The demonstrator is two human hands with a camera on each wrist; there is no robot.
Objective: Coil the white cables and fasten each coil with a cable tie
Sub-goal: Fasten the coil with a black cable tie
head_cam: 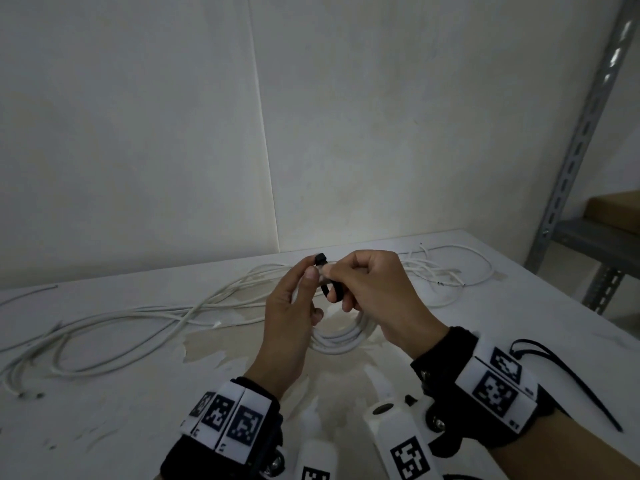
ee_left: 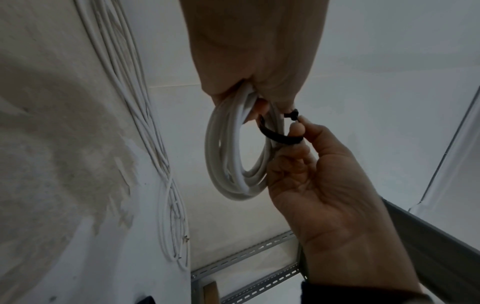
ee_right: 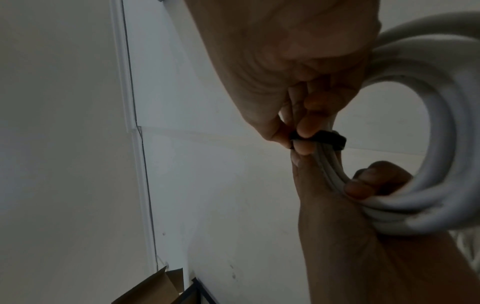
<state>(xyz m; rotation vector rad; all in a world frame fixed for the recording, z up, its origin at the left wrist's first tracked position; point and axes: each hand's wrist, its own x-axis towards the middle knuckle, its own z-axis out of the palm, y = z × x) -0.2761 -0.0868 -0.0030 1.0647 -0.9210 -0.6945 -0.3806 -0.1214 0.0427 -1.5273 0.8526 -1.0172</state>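
A white cable coil [head_cam: 341, 337] hangs between my hands above the table. My left hand [head_cam: 308, 271] grips its upper part, fingers curled round the strands [ee_right: 363, 185], and its thumb and forefinger hold the square head of a black cable tie [head_cam: 320, 259]. The cable tie [ee_left: 278, 136] loops around the coil's strands. My right hand [head_cam: 337, 289] pinches the tie's strap [ee_right: 327, 138] between thumb and fingertips, right next to the left thumb. The coil [ee_left: 233, 156] shows several turns.
Loose white cables [head_cam: 114, 320] sprawl over the white table [head_cam: 138, 427] to the left, and more lie at the back right [head_cam: 453, 271]. Another black cable tie [head_cam: 571, 375] lies by my right wrist. A metal shelf rack [head_cam: 575, 161] stands at the right.
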